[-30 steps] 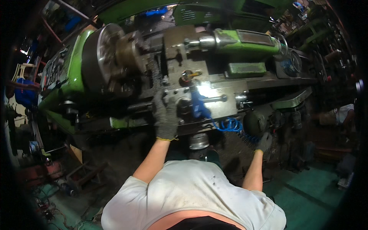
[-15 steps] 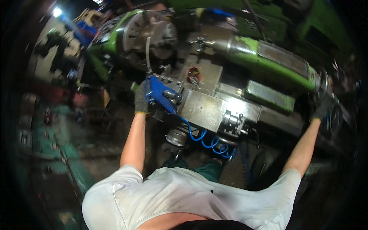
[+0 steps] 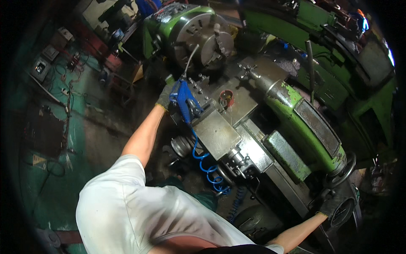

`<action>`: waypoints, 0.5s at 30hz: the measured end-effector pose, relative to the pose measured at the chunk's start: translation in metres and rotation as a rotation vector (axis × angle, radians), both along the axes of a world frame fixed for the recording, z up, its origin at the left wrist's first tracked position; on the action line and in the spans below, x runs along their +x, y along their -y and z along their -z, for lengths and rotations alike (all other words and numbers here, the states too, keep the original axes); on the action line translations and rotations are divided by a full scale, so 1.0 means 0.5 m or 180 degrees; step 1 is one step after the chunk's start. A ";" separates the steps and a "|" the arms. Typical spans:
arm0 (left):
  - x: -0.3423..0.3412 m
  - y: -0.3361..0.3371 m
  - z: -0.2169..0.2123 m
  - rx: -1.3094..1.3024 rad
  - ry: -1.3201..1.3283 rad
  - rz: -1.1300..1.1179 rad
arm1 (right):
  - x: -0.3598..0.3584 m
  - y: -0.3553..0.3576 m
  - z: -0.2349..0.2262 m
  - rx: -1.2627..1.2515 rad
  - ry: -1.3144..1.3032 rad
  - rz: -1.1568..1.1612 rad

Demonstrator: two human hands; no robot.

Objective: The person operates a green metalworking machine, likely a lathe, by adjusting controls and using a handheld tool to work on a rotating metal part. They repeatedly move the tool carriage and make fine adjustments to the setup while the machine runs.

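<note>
My left hand [image 3: 166, 94], in a grey glove with a yellow cuff, is at the left side of the tool post [image 3: 202, 86]. Right beside it and partly covering its fingers sits a blue air blow gun [image 3: 182, 100], its thin metal nozzle pointing at the chuck. A small green end [image 3: 169, 79] shows above the glove; whether the hand grips it or the gun is hidden. With my arm stretched far right, my gloved right hand [image 3: 329, 206] is closed at the rim of a dark handwheel [image 3: 343, 213]. Its fingertips are lost in shadow.
A large lathe chuck [image 3: 201, 38] stands beyond my left hand. The green tailstock [image 3: 308, 122] ends in a metal handwheel [image 3: 344, 171]. A red round container [image 3: 226, 97] sits on the carriage. A coiled blue hose [image 3: 208, 169] hangs below the blow gun. Cables [image 3: 69, 97] lie on the green floor.
My view has turned, so the lathe slants more and its right end sits lower. Both hands keep about the same places on the machine. The blow gun stays beside the tool post.
</note>
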State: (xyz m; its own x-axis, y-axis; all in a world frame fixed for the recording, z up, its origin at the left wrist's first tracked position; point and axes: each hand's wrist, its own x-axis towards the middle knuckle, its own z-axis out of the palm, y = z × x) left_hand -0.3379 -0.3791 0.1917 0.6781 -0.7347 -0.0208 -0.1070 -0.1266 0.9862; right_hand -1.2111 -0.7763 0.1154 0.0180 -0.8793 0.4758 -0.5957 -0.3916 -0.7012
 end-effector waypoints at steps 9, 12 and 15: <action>0.212 -0.169 0.151 0.0237 0.0912 -0.0016 | 0.243 0.321 -0.051 -0.0227 -0.0692 -0.0005; 0.071 -0.002 0.103 0.1007 0.1664 -0.0131 | 0.111 0.084 -0.057 -0.0155 -0.0195 0.0174; 0.026 -0.048 0.038 0.1577 0.2087 -0.0273 | 0.094 -0.010 -0.144 0.0251 0.0651 0.0001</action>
